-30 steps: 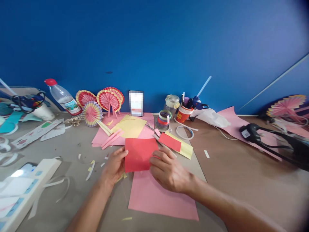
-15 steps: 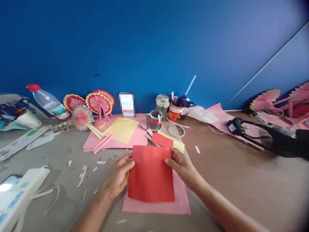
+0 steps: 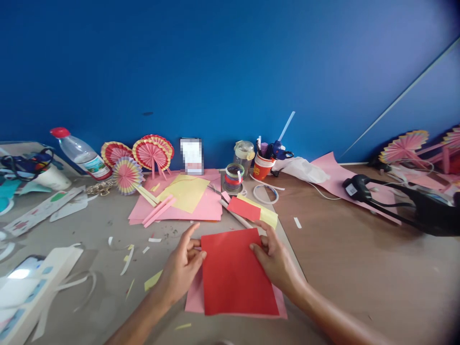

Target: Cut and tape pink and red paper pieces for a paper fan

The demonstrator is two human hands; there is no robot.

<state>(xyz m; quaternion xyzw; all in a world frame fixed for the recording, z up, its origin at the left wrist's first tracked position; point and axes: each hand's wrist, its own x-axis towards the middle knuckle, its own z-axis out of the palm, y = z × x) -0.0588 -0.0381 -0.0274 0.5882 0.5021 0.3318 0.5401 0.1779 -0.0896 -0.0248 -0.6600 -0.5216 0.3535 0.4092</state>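
Observation:
A sheet of red paper (image 3: pixel 237 273) lies over a sheet of pink paper (image 3: pixel 194 297), whose edges show at the left, right and bottom. My left hand (image 3: pixel 185 266) pinches the red sheet's left edge between thumb and fingers, the index finger stretched away. At the upper right edge my right hand (image 3: pixel 275 258) grips the same sheet, thumb on top. Just beyond the sheet is a small red paper piece (image 3: pixel 245 209) on a yellow strip (image 3: pixel 269 216).
Behind are pink sheets (image 3: pixel 204 211), a yellow sheet (image 3: pixel 189 191), folded paper fans (image 3: pixel 153 153), a phone (image 3: pixel 192 155), a tape stack (image 3: pixel 233 177) and a red cup (image 3: pixel 263 167). A bottle (image 3: pixel 84 155) and power strip (image 3: pixel 53 282) stand left; a black strapped device (image 3: pixel 391 201) lies right.
The red sheet has come down toward me and turned slightly, covering more of the pink sheet. Both hands moved with it, and my left index finger has lifted. The view shifted slightly.

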